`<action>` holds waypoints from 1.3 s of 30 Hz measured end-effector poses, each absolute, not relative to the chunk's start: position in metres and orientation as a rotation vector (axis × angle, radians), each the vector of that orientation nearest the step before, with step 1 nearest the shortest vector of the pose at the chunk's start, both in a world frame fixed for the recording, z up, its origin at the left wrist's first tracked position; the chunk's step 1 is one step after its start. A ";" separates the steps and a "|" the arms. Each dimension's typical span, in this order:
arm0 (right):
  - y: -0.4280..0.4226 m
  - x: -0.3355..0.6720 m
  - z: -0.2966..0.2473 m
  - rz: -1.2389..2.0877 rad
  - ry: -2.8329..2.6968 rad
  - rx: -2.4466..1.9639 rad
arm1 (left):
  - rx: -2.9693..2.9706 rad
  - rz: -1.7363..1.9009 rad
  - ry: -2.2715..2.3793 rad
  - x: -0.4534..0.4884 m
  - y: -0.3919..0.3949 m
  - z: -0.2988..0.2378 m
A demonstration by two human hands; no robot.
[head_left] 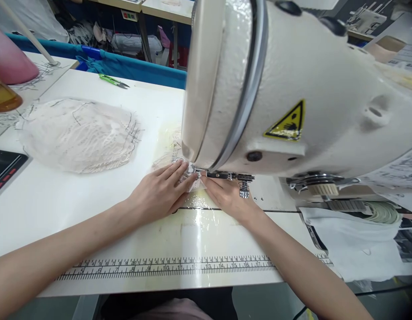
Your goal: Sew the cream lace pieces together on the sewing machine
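A white sewing machine (pixel 292 75) fills the upper right of the view, its head over the worktop. Under the needle area lies a piece of sheer pale lace fabric (pixel 196 186). My left hand (pixel 159 189) rests flat on this lace, left of the presser foot, fingers stretched forward. From the right, my right hand (pixel 229 198) reaches in beside the foot with fingers extended; the machine's metal fittings (pixel 226 175) cover part of them. The needle and the far side of the lace are hidden by the machine head.
A heap of pale lace pieces (pixel 81 135) with loose threads lies left. Green thread snips (pixel 113 81) sit behind it. A black device (pixel 6 171) is at the left edge. A ruler strip (pixel 179 267) runs along the front; white cloth (pixel 353 244) lies right.
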State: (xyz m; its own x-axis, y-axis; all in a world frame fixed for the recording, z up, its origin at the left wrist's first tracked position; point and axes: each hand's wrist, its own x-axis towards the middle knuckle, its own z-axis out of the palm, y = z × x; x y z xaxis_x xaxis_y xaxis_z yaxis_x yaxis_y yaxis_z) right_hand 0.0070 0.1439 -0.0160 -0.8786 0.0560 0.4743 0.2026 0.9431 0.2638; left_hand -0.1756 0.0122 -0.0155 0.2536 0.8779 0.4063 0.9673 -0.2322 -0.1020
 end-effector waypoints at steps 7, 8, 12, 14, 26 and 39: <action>0.141 0.008 -0.018 -0.353 -2.634 -0.124 | -2.303 -0.387 -1.450 -0.179 0.009 -0.013; 0.141 0.008 -0.018 -0.318 -2.658 -0.110 | -2.311 -0.380 -1.467 -0.180 0.009 -0.013; 0.139 0.008 -0.018 -0.158 -2.764 -0.099 | -2.344 -0.393 -1.564 -0.182 0.010 -0.010; 0.138 0.008 -0.017 -0.120 -2.781 -0.106 | -2.350 -0.411 -1.579 -0.182 0.011 -0.009; 0.132 0.003 -0.020 0.005 -2.697 -0.153 | -2.218 -0.514 -1.606 -0.184 0.005 -0.003; 0.123 -0.006 -0.010 0.184 -2.452 0.204 | -2.190 -0.566 -1.293 -0.186 0.002 -0.002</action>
State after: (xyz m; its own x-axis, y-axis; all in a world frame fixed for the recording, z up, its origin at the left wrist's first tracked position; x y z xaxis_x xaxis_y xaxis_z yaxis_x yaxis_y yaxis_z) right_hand -0.0064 0.1230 -0.0095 -0.7687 -0.0995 0.6318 -0.1925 0.9780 -0.0801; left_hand -0.1858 0.0018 -0.0016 0.4542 0.6646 0.5932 0.8867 -0.4015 -0.2291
